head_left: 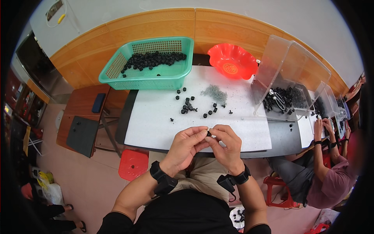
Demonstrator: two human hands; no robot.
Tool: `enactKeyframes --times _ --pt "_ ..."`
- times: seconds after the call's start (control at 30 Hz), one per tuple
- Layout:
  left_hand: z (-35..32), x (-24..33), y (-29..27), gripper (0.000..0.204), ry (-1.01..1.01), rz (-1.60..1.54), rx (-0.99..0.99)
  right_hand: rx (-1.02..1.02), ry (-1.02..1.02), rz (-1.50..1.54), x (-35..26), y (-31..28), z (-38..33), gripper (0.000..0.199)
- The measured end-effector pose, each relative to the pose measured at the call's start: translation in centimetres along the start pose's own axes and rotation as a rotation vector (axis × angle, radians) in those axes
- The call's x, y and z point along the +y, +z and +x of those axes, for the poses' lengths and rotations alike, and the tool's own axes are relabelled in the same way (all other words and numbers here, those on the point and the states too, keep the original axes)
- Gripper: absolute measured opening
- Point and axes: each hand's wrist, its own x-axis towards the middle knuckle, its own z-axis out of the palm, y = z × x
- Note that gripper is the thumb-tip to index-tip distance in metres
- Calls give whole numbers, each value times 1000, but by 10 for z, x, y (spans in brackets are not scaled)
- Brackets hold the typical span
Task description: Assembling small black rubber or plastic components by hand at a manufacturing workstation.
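Hands (182, 149) together, fingers (198, 137) around black piece (209, 133)

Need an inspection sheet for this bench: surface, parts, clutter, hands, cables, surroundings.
Surface: white flat sheet over a dark tabletop.
Parts: small black piece at the fingertips; loose black knob-like parts on the sheet; more inside the green plastic mesh basket.
Clutter: pile of fine greyish bits; red scalloped plastic bowl behind it.
Hands: left hand and right hand meet at the small black piece, both pinching.
Cables: white looped cable by the clear plastic bin.
Surroundings: seated person in a dusky-pink top, right; red plastic stool, left.
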Motion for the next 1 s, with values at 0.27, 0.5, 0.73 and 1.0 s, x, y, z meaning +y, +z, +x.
enactKeyframes --times 0.27,0.5,0.73,1.0 --pt "0 -4 1 19 32 77 19 21 -76 -54 1 -3 -4 32" --pt "2 -6 3 21 106 237 28 40 -156 -117 3 -8 -3 31" --pt "13 -5 13 24 388 798 111 94 -55 -70 10 -21 -9 33" --pt "70 6 27 24 956 1699 141 249 208 211 20 -30 -19 26"
